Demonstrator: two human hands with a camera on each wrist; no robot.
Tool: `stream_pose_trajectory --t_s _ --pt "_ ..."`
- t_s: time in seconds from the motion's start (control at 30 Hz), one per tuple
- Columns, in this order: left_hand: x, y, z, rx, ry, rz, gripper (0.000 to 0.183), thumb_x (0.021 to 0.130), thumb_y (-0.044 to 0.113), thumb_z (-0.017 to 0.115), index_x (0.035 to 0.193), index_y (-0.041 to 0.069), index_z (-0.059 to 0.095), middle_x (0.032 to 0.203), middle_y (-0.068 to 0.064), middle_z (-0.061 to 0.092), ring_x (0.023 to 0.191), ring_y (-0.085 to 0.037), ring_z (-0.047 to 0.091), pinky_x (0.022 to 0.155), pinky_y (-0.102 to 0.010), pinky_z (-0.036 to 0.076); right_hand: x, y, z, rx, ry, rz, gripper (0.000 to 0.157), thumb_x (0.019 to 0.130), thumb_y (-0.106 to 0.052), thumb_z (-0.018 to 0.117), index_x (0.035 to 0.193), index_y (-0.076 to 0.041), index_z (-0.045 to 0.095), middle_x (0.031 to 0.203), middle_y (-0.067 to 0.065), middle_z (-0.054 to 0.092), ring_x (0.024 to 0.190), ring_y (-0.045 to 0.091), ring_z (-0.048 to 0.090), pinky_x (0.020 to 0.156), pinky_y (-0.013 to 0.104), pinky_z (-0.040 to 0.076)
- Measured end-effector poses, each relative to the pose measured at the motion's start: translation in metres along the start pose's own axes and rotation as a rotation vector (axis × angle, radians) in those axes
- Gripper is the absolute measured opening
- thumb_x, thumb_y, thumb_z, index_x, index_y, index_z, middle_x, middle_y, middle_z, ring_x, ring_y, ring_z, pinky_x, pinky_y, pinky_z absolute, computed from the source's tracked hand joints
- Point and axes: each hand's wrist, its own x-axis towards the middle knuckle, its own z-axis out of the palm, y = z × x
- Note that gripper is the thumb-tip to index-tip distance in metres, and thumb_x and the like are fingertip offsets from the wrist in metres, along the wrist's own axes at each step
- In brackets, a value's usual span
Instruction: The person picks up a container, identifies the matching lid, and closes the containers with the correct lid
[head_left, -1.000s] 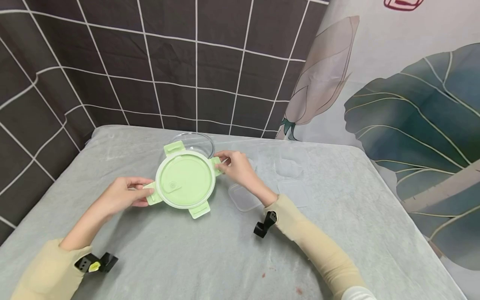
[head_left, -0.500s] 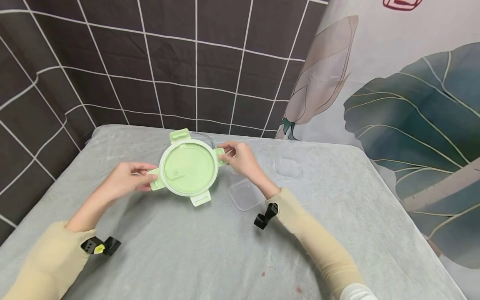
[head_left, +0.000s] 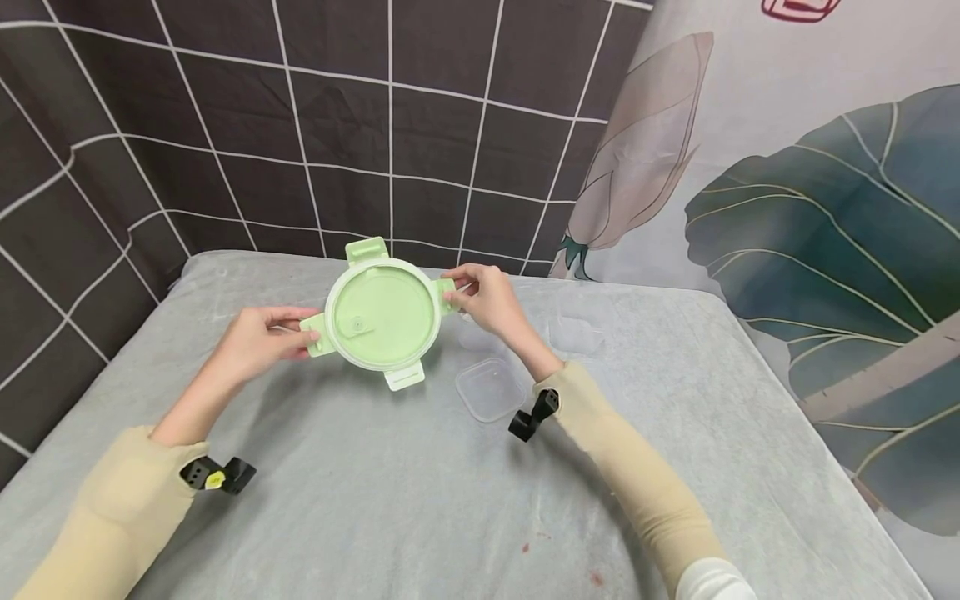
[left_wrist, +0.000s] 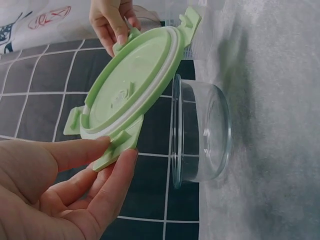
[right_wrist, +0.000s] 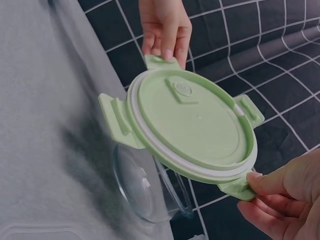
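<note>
Your left hand [head_left: 262, 340] and right hand [head_left: 491, 307] pinch opposite flaps [head_left: 405, 377] of one round light-green plastic lid [head_left: 386, 312], raised between them; the flaps are four. Both wrist views show one clear round glass bowl [left_wrist: 214, 137] lower than your hands, which the lid hides from the head view. Nearer to you than your right hand lies one clear square plastic piece [head_left: 491, 390].

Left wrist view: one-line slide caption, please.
Left hand and right hand hold a green lid by opposite tabs, a clear glass bowl standing uncovered on the grey cloth.
</note>
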Motion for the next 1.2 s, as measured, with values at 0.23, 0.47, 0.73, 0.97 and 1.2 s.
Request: stream_pose_trajectory --t_s 0.23,0.47,0.73,0.97,1.2 --pt "0.006 0.006 0.001 0.017 0.058 0.033 0.045 0.082 0.01 0.063 0.12 -0.01 0.052 0.073 0.02 0.06 0.065 0.008 0.061 0.063 -0.018 0.055 0.006 -0.001 -0.008 -0.02 0.051 0.008 0.023 0.076 -0.012 0.071 0.099 -0.009 0.069 0.085 0.008 0.071 0.064 0.015 0.064 0.054 0.019 0.05" --pt "0.011 0.013 0.002 0.047 0.136 0.038 0.041 0.082 0.013 0.064 0.117 -0.006 0.056 0.069 0.024 0.056 0.064 0.009 0.061 0.061 -0.017 0.055 0.013 -0.003 -0.015 0.033 0.08 0.026 0.022 0.075 -0.011 0.072 0.097 -0.008 0.069 0.085 0.01 0.07 0.067 0.014 0.064 0.058 0.019 0.053" --pt "0.014 0.017 0.007 0.122 0.238 0.086 0.038 0.083 0.021 0.065 0.115 0.002 0.06 0.082 0.013 0.064 0.063 0.011 0.06 0.058 -0.013 0.051 0.017 -0.002 -0.021 0.069 0.114 0.015 0.022 0.075 -0.013 0.072 0.097 -0.008 0.069 0.085 0.008 0.07 0.069 0.013 0.065 0.06 0.02 0.054" --pt "0.019 0.019 0.009 0.15 0.3 0.114 0.036 0.083 0.021 0.064 0.114 0.005 0.062 0.08 0.018 0.062 0.061 0.013 0.058 0.058 -0.011 0.05 0.022 0.0 -0.023 0.047 0.142 -0.009 0.023 0.076 -0.014 0.071 0.098 -0.009 0.069 0.087 0.007 0.071 0.071 0.013 0.065 0.061 0.019 0.053" --pt "0.024 0.019 0.009 0.22 0.381 0.168 0.032 0.082 0.021 0.065 0.11 0.007 0.065 0.082 0.006 0.068 0.06 0.019 0.053 0.052 -0.008 0.044 0.024 -0.001 -0.024 0.032 0.164 -0.009 0.022 0.076 -0.015 0.072 0.097 -0.01 0.069 0.086 0.005 0.071 0.071 0.012 0.065 0.061 0.019 0.051"
